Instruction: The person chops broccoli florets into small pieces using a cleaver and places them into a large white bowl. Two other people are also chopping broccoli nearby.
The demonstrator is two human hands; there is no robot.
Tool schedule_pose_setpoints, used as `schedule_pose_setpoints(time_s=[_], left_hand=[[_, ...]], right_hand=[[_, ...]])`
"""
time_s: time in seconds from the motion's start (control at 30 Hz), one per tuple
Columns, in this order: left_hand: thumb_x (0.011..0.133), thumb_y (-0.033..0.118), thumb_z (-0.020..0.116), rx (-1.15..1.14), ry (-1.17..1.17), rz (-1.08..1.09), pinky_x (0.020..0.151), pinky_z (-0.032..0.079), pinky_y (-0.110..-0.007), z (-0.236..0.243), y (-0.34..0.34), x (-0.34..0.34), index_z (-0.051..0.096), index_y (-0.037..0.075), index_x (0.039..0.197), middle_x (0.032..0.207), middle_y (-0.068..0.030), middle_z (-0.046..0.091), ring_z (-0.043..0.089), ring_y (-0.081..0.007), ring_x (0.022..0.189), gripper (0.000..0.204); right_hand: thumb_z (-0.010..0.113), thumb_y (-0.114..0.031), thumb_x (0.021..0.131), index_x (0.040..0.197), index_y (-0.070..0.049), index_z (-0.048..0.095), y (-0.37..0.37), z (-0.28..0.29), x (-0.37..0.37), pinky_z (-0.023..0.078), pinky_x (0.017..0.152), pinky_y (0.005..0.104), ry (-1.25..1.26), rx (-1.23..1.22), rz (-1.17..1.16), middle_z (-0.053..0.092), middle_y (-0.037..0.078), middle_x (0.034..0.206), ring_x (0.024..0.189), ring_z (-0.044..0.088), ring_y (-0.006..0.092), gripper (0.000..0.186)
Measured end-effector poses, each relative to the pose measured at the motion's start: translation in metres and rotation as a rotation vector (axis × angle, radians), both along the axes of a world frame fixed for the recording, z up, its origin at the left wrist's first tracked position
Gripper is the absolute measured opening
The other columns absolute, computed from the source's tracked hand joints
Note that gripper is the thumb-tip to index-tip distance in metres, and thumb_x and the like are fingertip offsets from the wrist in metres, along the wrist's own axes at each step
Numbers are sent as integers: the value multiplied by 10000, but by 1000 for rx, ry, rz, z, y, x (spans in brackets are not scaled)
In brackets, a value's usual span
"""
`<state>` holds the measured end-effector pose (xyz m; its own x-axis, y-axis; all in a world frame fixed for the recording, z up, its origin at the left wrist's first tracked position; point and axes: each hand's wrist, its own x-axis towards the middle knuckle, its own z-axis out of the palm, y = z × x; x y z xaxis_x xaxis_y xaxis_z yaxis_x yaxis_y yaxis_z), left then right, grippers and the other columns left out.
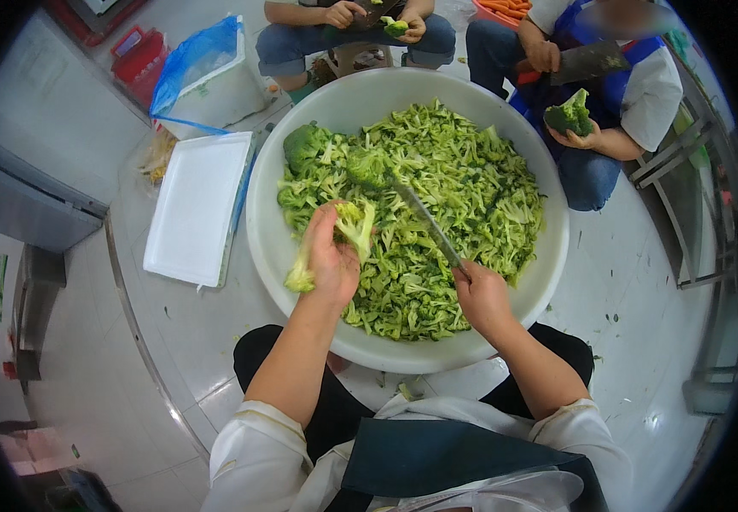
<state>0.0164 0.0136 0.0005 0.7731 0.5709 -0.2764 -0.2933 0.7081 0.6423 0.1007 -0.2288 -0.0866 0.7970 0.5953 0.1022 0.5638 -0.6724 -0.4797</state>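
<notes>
My left hand (335, 263) is closed around a cut piece of broccoli (354, 229), its pale stalk side showing. Another pale green piece (301, 271) pokes out at the left of that palm, slightly blurred. In my right hand (482, 297) is the handle of a knife (430, 224), its blade slanting up and left above the basin. Beneath both hands a wide white basin (407, 358) holds a heap of chopped broccoli (446, 171). Larger uncut broccoli heads (305, 147) lie at the heap's left side.
Across the basin one co-worker's hands (412, 26) hold broccoli; at the right another holds a cleaver (591, 62) and a broccoli head (570, 115). Left stand a white foam box (215, 90) with blue plastic, its lid (196, 209) and a red basket (139, 64). A metal rack (685, 188) edges the right.
</notes>
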Motion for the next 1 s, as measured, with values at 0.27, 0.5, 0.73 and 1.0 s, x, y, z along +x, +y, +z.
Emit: schedule_pose_setpoints(time_s=[0.27,0.5,0.73,1.0], left_hand=[[1000,267,543,107,103,-133,553,448,-240,-15,-7,6,517,76,1141,849,-15,587,579,-97,683,239],[1029,311,469,321,165,61,644,453,-277,-20,-20,11,459,84,1094,855,-13,512,509,-110,727,236],[1055,333,395,735,195,84,811,389,-270,-38,-15,7,436,88,1004,930,-1,437,409,-98,836,253],[1039,297,399,249,87,86,735,487,-314,17,-17,12,478,80,1086,1021,-77,565,568,-163,868,235]], right_hand=[[609,-17,869,1074,-23,669,13,47,-24,455,527,388,-175,393,218,602,164,683,572,580,322,215],[631,1,812,1140,-42,657,7,71,-38,463,522,378,-79,375,280,595,132,669,554,583,303,331],[619,8,772,1128,-55,653,-1,55,-30,462,529,388,-108,229,272,604,135,686,569,585,310,363],[605,-111,911,774,3,583,-17,24,-21,395,501,358,75,306,71,515,115,593,506,472,231,180]])
